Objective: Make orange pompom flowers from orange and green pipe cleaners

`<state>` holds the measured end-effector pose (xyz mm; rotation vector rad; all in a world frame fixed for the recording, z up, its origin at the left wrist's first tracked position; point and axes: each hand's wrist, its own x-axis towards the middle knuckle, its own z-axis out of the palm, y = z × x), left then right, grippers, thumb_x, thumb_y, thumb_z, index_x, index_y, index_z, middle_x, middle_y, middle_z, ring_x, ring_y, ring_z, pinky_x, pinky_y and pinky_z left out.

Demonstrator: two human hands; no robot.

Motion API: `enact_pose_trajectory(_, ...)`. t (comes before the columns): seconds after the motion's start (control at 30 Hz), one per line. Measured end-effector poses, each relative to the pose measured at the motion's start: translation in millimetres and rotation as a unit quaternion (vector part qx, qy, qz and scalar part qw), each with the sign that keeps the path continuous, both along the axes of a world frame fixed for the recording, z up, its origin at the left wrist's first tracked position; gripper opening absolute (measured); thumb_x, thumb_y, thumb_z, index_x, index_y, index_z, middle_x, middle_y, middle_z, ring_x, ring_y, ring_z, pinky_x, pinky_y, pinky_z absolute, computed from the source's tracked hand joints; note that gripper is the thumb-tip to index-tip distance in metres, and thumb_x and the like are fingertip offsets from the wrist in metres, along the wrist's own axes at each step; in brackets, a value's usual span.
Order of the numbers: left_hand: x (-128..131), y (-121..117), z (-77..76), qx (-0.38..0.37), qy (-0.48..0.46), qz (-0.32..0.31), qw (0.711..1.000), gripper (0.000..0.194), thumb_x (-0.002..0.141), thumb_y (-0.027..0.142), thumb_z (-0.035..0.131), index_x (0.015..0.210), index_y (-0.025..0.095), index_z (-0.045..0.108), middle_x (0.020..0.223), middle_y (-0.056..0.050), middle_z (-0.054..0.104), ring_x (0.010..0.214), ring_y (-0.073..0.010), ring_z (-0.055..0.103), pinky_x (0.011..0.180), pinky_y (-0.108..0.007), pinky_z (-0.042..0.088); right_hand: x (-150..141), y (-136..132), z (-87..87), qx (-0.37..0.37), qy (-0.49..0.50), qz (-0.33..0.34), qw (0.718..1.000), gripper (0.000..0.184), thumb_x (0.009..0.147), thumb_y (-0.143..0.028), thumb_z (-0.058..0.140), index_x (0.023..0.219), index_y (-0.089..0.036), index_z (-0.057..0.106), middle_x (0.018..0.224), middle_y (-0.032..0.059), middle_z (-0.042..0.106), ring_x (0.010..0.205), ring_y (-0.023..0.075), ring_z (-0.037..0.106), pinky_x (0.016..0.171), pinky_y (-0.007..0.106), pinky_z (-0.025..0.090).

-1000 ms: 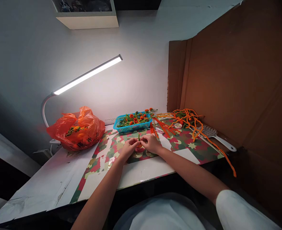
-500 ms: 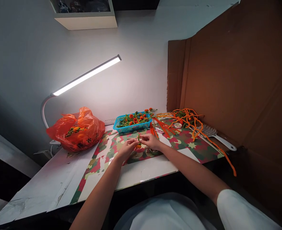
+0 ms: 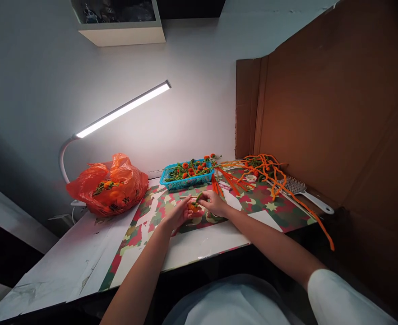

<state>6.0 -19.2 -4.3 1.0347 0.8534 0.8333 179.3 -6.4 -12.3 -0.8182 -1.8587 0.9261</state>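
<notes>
Over the patterned mat (image 3: 273, 205) my two hands meet in the middle of the table. My left hand (image 3: 178, 215) cups a small orange pompom flower (image 3: 194, 207) with a green stem. Closed in a pinch, my right hand (image 3: 214, 201) grips the green stem just above the orange head. A small ring of tape lies on the mat under my right hand.
A blue basket (image 3: 186, 176) of finished orange flowers stands behind the hands. Loose orange pipe cleaners (image 3: 258, 169) and a white brush (image 3: 302, 190) lie at the right by a cardboard wall (image 3: 324, 113). An orange plastic bag (image 3: 109, 185) and a desk lamp (image 3: 118, 113) are at the left.
The flower has tilted from upright to leaning over into my left palm, and both hands have sunk slightly towards the mat. The camera has tipped down a little.
</notes>
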Motion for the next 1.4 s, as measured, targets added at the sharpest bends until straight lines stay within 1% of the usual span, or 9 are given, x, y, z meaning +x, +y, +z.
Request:
enact_pose_trajectory(0.17, 5, -4, -0.8, 0.279, 0.200, 0.107, 0.933, 0.032, 0.072, 0.048, 0.064, 0.084, 0.018, 0.060, 0.079, -0.002, 0.063, 0.066, -0.0138, 0.057, 0.053, -0.020, 0.041, -1, -8, 7.0, 0.078, -0.152, -0.137, 0.976, 0.010, 0.079, -0.020, 0.055, 0.074, -0.016, 0.062, 0.065, -0.0007, 0.061, 0.065, 0.0125, 0.052, 0.068, 0.026, 0.032)
enact_pose_trajectory(0.27, 8, -4, -4.8, 0.353, 0.279, 0.126, 0.884, 0.021, 0.069, 0.038, 0.065, 0.073, 0.018, 0.059, 0.068, 0.000, 0.060, 0.062, -0.0131, 0.056, 0.053, -0.020, 0.040, -2, -10, 9.3, 0.084, -0.196, -0.161, 0.964, 0.012, 0.080, -0.020, 0.054, 0.076, -0.017, 0.064, 0.069, 0.0008, 0.064, 0.070, 0.0145, 0.054, 0.073, 0.028, 0.030)
enact_pose_trajectory(0.47, 9, -1, -4.8, 0.303, 0.231, 0.114, 0.917, 0.020, 0.066, 0.036, 0.066, 0.066, 0.016, 0.059, 0.061, 0.000, 0.058, 0.057, -0.0122, 0.050, 0.052, -0.021, 0.037, 1, -5, 4.8, 0.091, -0.139, -0.123, 0.978, 0.010, 0.079, -0.022, 0.058, 0.081, -0.018, 0.067, 0.067, 0.0008, 0.065, 0.066, 0.0140, 0.054, 0.072, 0.029, 0.033)
enact_pose_trajectory(0.63, 2, -3, 0.2, 0.126, 0.092, 0.011, 0.988, 0.026, 0.063, 0.037, 0.072, 0.067, 0.014, 0.060, 0.066, -0.002, 0.059, 0.059, -0.0115, 0.052, 0.055, -0.022, 0.041, 5, 4, -1.3, 0.025, -0.006, 0.033, 0.999, 0.025, 0.078, -0.038, 0.059, 0.080, -0.015, 0.068, 0.067, 0.0021, 0.063, 0.062, 0.0133, 0.051, 0.060, 0.025, 0.038)
enact_pose_trajectory(0.83, -3, 0, -0.4, -0.040, -0.001, -0.042, 0.998, 0.022, 0.064, 0.030, 0.070, 0.075, 0.014, 0.059, 0.067, -0.002, 0.058, 0.055, -0.0098, 0.055, 0.051, -0.020, 0.042, 3, 3, -1.3, -0.014, 0.041, 0.079, 0.996, 0.026, 0.074, -0.040, 0.062, 0.073, -0.015, 0.065, 0.067, 0.0011, 0.062, 0.063, 0.0131, 0.053, 0.063, 0.026, 0.040)
enact_pose_trajectory(1.0, 2, 5, -2.1, 0.102, 0.093, 0.056, 0.989, 0.039, 0.073, 0.052, 0.059, 0.084, 0.014, 0.063, 0.073, -0.006, 0.063, 0.064, -0.0164, 0.059, 0.053, -0.024, 0.044, 2, 0, 0.3, 0.037, -0.054, -0.081, 0.995, 0.015, 0.079, -0.027, 0.059, 0.072, -0.016, 0.066, 0.063, 0.0003, 0.061, 0.062, 0.0125, 0.050, 0.067, 0.027, 0.036)
enact_pose_trajectory(1.17, 10, 1, -3.6, 0.333, 0.245, 0.133, 0.901, 0.023, 0.066, 0.040, 0.068, 0.074, 0.018, 0.066, 0.070, -0.002, 0.064, 0.066, -0.0166, 0.056, 0.058, -0.023, 0.041, -2, -2, 2.4, 0.072, -0.151, -0.185, 0.968, 0.012, 0.079, -0.022, 0.058, 0.072, -0.017, 0.066, 0.068, 0.0013, 0.065, 0.067, 0.0133, 0.052, 0.076, 0.031, 0.029)
enact_pose_trajectory(1.3, 11, 1, -4.2, 0.359, 0.278, 0.141, 0.880, 0.016, 0.068, 0.035, 0.065, 0.066, 0.019, 0.064, 0.065, -0.001, 0.061, 0.061, -0.0148, 0.052, 0.055, -0.023, 0.037, -4, -1, 2.0, 0.064, -0.162, -0.184, 0.967, 0.011, 0.078, -0.023, 0.060, 0.071, -0.017, 0.067, 0.068, 0.0011, 0.065, 0.068, 0.0138, 0.053, 0.077, 0.031, 0.029)
enact_pose_trajectory(1.4, 9, 4, -3.7, 0.312, 0.230, 0.114, 0.915, 0.021, 0.066, 0.039, 0.067, 0.065, 0.017, 0.063, 0.062, 0.000, 0.058, 0.058, -0.0136, 0.050, 0.054, -0.023, 0.036, -2, 3, 0.0, 0.054, -0.111, -0.144, 0.982, 0.012, 0.077, -0.025, 0.060, 0.074, -0.017, 0.069, 0.066, 0.0007, 0.064, 0.065, 0.0135, 0.053, 0.075, 0.030, 0.034)
